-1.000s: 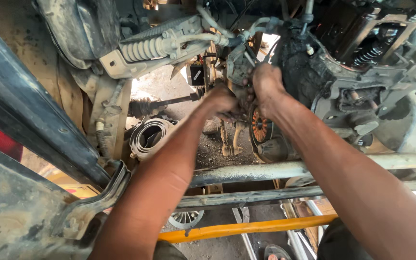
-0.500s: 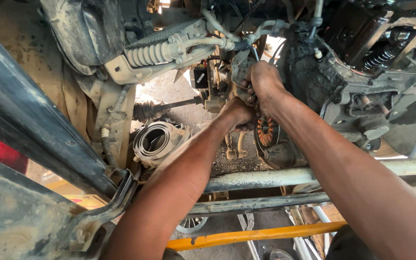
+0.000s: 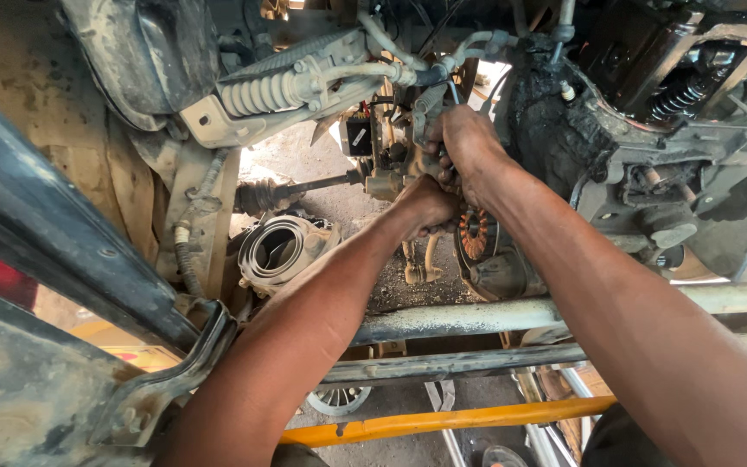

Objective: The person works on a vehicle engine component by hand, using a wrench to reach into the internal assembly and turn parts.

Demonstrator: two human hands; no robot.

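Observation:
Both arms reach up into a grimy engine bay. My right hand (image 3: pixel 464 143) is closed around a small metal part and hose end by the greasy engine block (image 3: pixel 564 130). Just below it, my left hand (image 3: pixel 425 206) grips the same cluster of parts, beside a round alternator with copper windings (image 3: pixel 475 235). What exactly the fingers pinch is hidden by the hands. A pale ribbed steering rack boot (image 3: pixel 261 93) runs across the upper left.
A drive shaft (image 3: pixel 291 188) and a round metal housing (image 3: pixel 278 246) lie left of the hands. Grey crossbars (image 3: pixel 443 320) and a yellow bar (image 3: pixel 443 421) pass beneath my arms. A dark body panel (image 3: pixel 36 225) fills the left side.
Both hands stay on the same part while the view has drifted slightly; the left hand has shifted a little lower against the right.

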